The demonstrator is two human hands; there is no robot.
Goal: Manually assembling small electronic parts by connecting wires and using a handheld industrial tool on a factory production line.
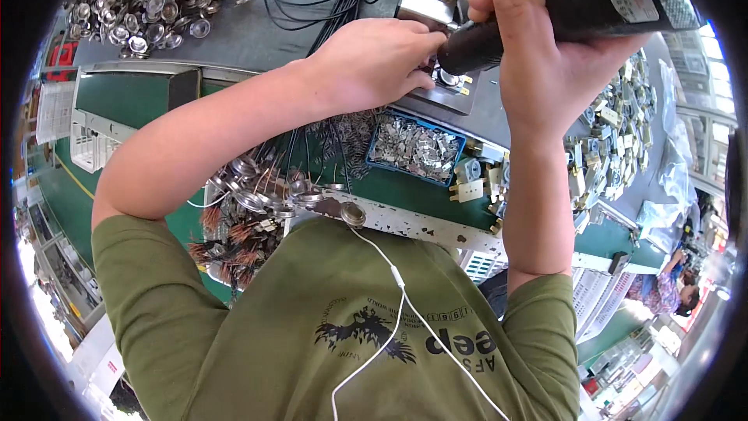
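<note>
A bare strip of grey metal tabletop point(248, 37) is leaving room between a heap of shiny round metal cups point(156, 8) and thin black cables point(339, 4). The left hand point(374, 62) and the right hand's point(538, 62) bulky black cylindrical tool point(578, 0) are crowding the silver metal fixture point(425, 1).

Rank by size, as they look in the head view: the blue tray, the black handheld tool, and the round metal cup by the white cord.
1. Black handheld tool, though its nearness to the camera may enlarge it
2. Blue tray
3. Round metal cup
</note>
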